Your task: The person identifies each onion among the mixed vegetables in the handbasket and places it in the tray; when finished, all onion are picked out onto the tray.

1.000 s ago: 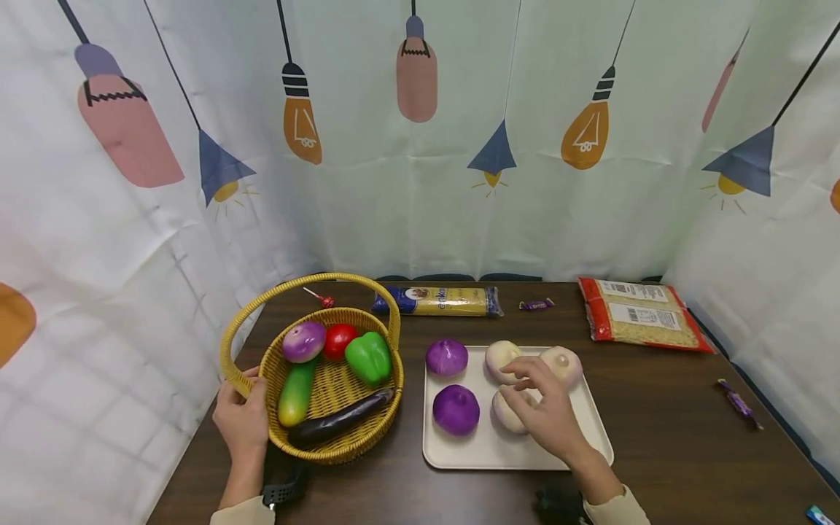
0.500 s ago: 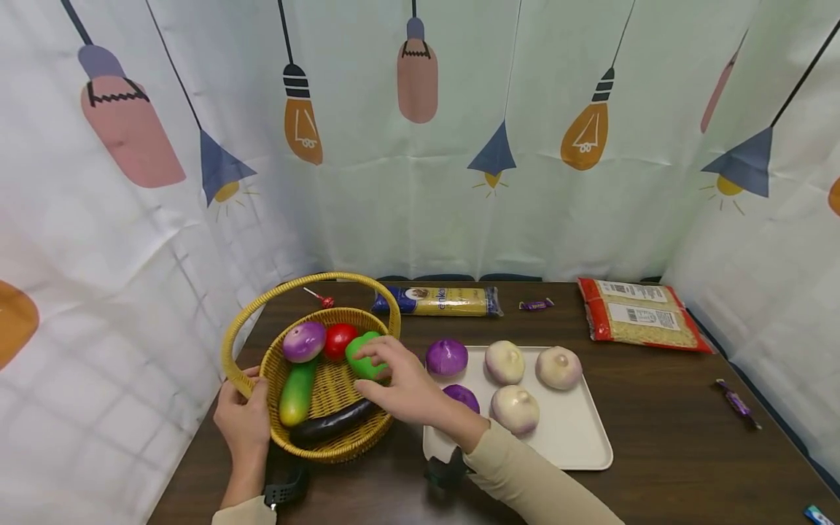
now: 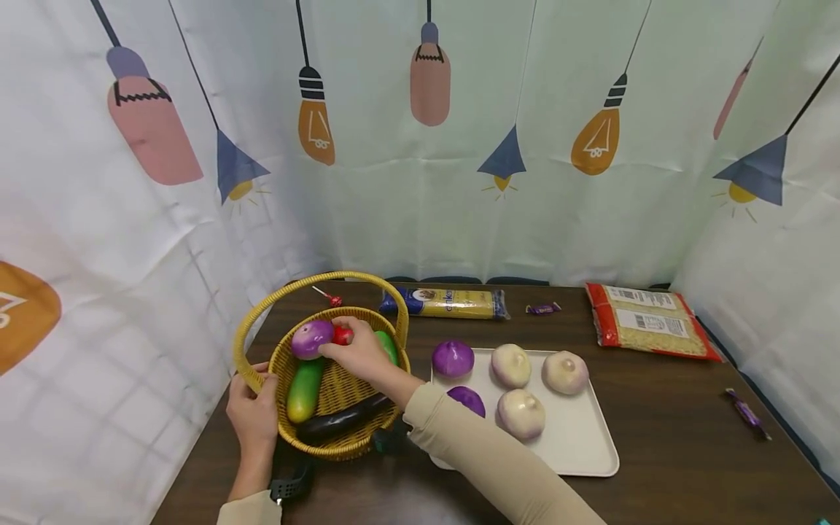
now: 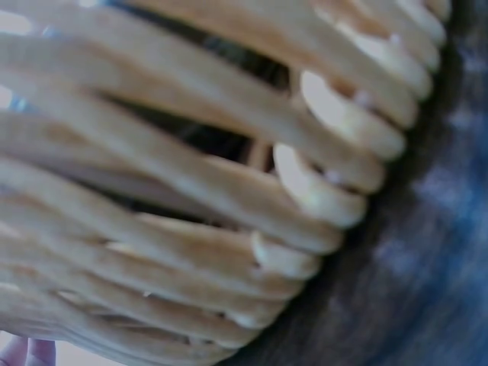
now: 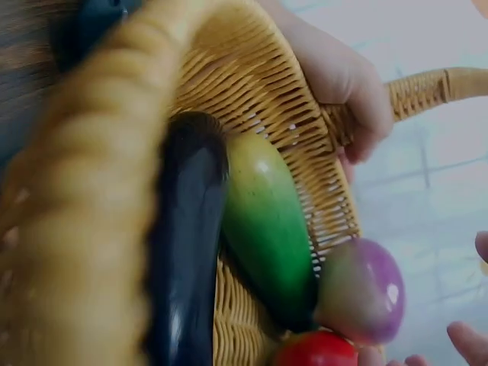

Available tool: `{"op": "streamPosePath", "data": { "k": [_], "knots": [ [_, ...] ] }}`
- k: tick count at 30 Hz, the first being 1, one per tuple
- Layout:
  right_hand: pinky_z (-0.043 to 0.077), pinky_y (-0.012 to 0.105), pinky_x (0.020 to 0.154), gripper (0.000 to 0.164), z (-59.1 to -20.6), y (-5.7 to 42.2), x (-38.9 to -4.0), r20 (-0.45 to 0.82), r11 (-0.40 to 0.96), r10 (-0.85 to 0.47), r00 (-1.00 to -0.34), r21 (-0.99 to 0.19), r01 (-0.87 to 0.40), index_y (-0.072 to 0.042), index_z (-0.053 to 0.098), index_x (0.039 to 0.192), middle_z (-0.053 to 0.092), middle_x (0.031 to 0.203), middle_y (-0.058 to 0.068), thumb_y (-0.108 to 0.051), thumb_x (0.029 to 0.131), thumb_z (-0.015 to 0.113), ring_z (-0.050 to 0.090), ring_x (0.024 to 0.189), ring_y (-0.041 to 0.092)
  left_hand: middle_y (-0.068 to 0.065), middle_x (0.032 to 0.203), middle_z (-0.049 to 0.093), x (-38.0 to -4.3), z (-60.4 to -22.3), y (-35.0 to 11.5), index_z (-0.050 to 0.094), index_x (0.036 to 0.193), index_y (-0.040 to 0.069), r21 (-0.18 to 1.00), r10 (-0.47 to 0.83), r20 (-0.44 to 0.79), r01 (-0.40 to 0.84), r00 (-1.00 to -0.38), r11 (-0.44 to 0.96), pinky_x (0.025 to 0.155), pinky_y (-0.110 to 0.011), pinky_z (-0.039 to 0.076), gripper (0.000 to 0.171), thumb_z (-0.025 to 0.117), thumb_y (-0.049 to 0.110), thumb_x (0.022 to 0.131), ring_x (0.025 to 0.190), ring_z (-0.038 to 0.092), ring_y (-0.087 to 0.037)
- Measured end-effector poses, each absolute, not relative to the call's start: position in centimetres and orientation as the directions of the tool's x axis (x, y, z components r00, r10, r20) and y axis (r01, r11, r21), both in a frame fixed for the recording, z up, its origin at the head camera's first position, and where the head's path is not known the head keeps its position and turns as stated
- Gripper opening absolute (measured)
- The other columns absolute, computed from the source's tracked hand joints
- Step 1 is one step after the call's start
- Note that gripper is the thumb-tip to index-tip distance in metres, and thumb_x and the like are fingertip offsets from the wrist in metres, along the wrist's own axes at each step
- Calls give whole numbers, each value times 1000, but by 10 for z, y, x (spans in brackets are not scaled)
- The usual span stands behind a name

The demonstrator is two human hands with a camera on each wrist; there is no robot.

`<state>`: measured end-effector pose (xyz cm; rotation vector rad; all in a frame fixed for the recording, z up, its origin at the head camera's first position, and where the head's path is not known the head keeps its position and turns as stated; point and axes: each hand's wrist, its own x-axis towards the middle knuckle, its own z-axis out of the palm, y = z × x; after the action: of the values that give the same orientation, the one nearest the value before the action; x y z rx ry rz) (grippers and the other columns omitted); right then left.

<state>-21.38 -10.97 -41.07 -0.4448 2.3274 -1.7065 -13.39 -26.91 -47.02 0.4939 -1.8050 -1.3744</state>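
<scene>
My left hand (image 3: 254, 412) grips the yellow wicker basket (image 3: 348, 453) at its left side, where the handle meets the rim. Inside lie a green-and-yellow cucumber-like vegetable (image 5: 263, 221), a dark eggplant (image 5: 191, 244), a red tomato (image 5: 320, 352) and a green pepper (image 3: 387, 346), partly hidden by my right hand. A round purple-and-white vegetable, turnip-like (image 3: 312, 339), sits at the basket's back left. My right hand (image 3: 361, 354) reaches over the basket, thumb and fingers spread at this vegetable's right side, over the tomato. The left wrist view is filled by blurred basket weave (image 4: 191, 168).
A white tray (image 3: 577, 445) right of the basket bears two purple onions (image 3: 453, 359) and several whitish round vegetables (image 3: 521, 413). Farther back lie a lollipop (image 3: 333, 299), a yellow-and-blue packet (image 3: 453, 303), wrapped candies (image 3: 543, 308) and a red-edged bag of grain (image 3: 650, 322).
My right hand has moved left from above the tray, past the pepper, to the turnip-like vegetable in the basket. My left hand keeps its grip on the basket. The head view has shifted slightly.
</scene>
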Motion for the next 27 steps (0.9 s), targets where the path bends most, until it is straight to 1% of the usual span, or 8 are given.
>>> {"op": "streamPosePath", "data": {
  "k": [2, 5, 7, 11, 14, 18, 21, 27],
  "knots": [
    [46, 38, 95, 55, -411, -118, -215, -45, 296, -335, -941, -953, -60, -20, 55, 134, 51, 138, 3, -31, 84, 74, 52, 121, 22, -10, 103, 62, -138, -479, -274, 64, 80, -5, 928, -715, 360, 148, -600, 343, 77, -17, 37, 9, 60, 0, 87, 89, 53, -2],
    [44, 42, 99, 59, -413, -128, -217, -90, 280, -291, -953, -960, 5, -18, 53, 138, 50, 141, 4, -30, 84, 73, 50, 125, 23, -5, 102, 62, -141, -487, -278, 65, 80, -2, 924, -715, 369, 148, -594, 353, 77, -17, 38, 10, 61, 2, 88, 90, 53, -2],
    [43, 42, 101, 63, -415, -134, -219, -107, 268, -263, -959, -963, 34, -17, 50, 141, 50, 142, 4, -29, 83, 72, 49, 128, 24, -2, 101, 62, -141, -488, -279, 65, 82, -5, 921, -713, 375, 152, -592, 359, 76, -17, 38, 10, 61, 3, 88, 90, 53, -2],
    [43, 40, 102, 69, -420, -143, -222, -84, 258, -267, -960, -966, 13, -17, 47, 145, 52, 142, 3, -27, 82, 74, 50, 128, 23, 2, 99, 64, -141, -488, -279, 65, 87, -8, 918, -719, 384, 154, -579, 367, 74, -15, 39, 12, 62, 3, 86, 88, 54, -1],
    [44, 38, 101, 69, -426, -148, -222, -71, 269, -306, -949, -963, -15, -20, 48, 145, 54, 139, 2, -28, 82, 75, 53, 124, 21, 0, 99, 67, -140, -488, -278, 67, 88, -7, 914, -724, 389, 143, -570, 378, 72, -13, 41, 10, 63, 2, 86, 86, 56, 0],
    [45, 33, 98, 69, -432, -151, -223, -72, 281, -370, -926, -959, -38, -24, 49, 144, 56, 137, 0, -28, 80, 77, 55, 119, 17, -8, 102, 69, -140, -488, -278, 70, 91, -4, 912, -726, 391, 132, -566, 388, 72, -12, 41, 11, 65, 4, 86, 84, 56, 2],
    [47, 30, 93, 66, -436, -153, -224, -49, 266, -411, -910, -962, -68, -21, 53, 139, 58, 131, 0, -26, 79, 80, 58, 112, 16, -11, 103, 69, -140, -488, -278, 71, 93, -4, 914, -728, 390, 136, -564, 383, 72, -12, 41, 12, 66, 5, 86, 84, 56, 2],
    [47, 26, 85, 57, -438, -154, -222, -54, 217, -477, -877, -975, -58, -16, 56, 124, 59, 115, -2, -22, 75, 84, 58, 99, 11, -7, 102, 68, -140, -488, -280, 69, 91, -5, 921, -729, 376, 147, -571, 360, 73, -13, 41, 10, 64, 1, 85, 86, 56, -1]
  ]
}}
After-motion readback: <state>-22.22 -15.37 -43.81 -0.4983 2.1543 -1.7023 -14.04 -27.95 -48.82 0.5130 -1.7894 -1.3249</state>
